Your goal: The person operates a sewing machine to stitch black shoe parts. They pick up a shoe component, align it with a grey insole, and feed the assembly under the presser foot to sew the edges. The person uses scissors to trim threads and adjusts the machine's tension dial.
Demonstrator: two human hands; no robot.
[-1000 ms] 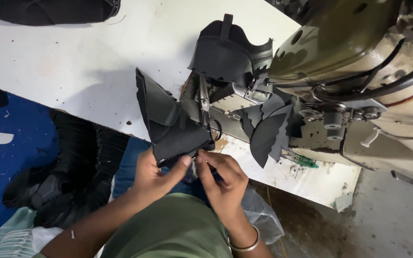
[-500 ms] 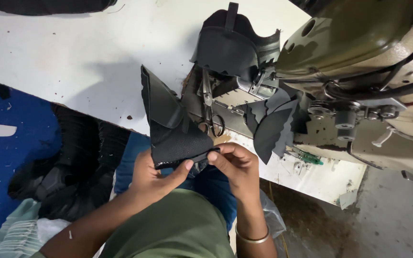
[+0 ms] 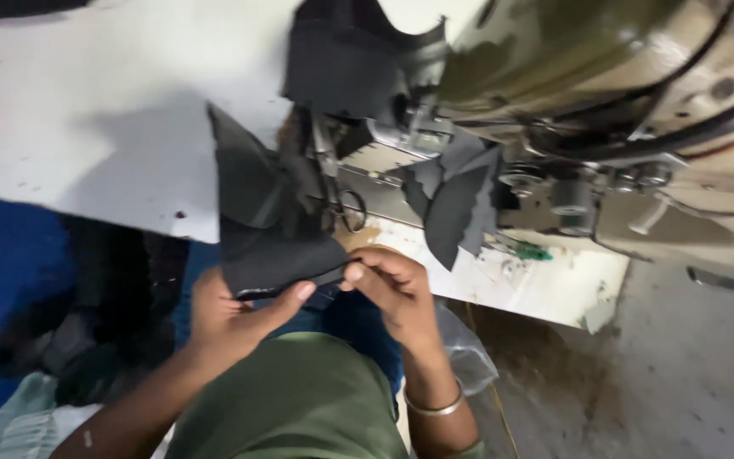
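Left hand [image 3: 231,319] pinches the near edge of the dark fabric piece [image 3: 269,242]; right hand [image 3: 392,285] grips its corner with closed fingertips. I judge stitching not begun: the piece sits off the white table [image 3: 112,127], short of the sewing machine [image 3: 571,110] beyond.

White worktable [image 3: 87,110] fills ten o'clock. Olive sewing machine [image 3: 571,59] at one o'clock. Scissors [image 3: 346,204] hang centre. Blue floor patch [image 3: 10,255] at nine o'clock; concrete floor [image 3: 690,374] at four.
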